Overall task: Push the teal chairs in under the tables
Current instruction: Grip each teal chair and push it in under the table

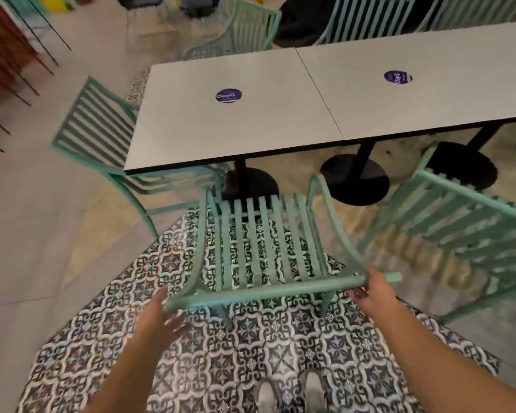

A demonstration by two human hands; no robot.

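Both hands met the top rail of the teal chair (262,251), which stood ahead of them, its seat front just reaching the table (227,126) edge. The left hand (161,317) lay flat-fingered against the rail; the right hand (370,290) curled round it. An uneven shove could have swung it into the pedestal base (251,180). Front legs were hidden; blur smeared the fingers.

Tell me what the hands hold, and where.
Both hands, left and right, are at the top rail of the teal chair; blur hides whether either grip has closed.
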